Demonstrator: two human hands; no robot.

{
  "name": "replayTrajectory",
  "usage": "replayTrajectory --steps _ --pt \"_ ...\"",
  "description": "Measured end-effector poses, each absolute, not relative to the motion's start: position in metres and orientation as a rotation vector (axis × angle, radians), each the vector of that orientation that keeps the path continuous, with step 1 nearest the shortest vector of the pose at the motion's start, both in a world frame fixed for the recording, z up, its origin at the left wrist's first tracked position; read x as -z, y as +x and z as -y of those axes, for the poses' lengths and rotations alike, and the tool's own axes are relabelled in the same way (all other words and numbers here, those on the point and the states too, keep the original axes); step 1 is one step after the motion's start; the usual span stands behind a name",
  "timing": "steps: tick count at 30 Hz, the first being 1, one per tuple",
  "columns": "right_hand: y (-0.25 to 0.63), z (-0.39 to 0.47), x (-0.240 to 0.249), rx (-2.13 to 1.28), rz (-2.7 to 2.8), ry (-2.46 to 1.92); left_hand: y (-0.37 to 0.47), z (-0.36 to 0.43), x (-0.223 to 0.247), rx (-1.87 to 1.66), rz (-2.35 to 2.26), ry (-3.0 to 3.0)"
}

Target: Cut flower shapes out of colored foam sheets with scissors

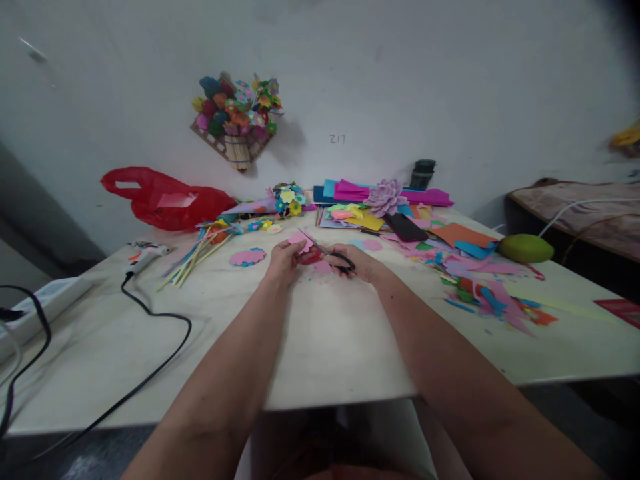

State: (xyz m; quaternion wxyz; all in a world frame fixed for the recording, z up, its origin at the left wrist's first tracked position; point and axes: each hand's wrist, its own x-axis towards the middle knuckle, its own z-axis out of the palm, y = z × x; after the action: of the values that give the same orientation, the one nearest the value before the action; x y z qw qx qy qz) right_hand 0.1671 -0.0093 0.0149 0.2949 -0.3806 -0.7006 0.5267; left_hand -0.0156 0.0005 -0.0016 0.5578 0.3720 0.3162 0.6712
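Observation:
My left hand (285,259) pinches a small pink paper piece (299,240) above the middle of the table. Black-handled scissors (344,263) are in my right hand (357,260), their blades pointing left against the pink piece. Whether the blades are closed on the paper I cannot tell. Beneath my hands lie another pink paper piece (320,267) and tiny scraps. To the left rests a pink scalloped paper shape (247,257) with blue edging.
A glue gun (146,257) with a black cord and a power strip (50,310) lie left. Behind are a red bag (170,200), paper flowers (290,199) and a lilac flower (386,197). Right are a phone (406,228), paper scraps (500,300) and a green oval object (526,249).

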Motion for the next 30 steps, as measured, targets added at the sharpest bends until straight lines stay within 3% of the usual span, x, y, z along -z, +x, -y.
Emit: replayTrajectory --steps 30 --pt "0.165 0.000 -0.006 -1.346 1.841 -1.003 -0.013 0.002 -0.003 -1.575 -0.761 0.829"
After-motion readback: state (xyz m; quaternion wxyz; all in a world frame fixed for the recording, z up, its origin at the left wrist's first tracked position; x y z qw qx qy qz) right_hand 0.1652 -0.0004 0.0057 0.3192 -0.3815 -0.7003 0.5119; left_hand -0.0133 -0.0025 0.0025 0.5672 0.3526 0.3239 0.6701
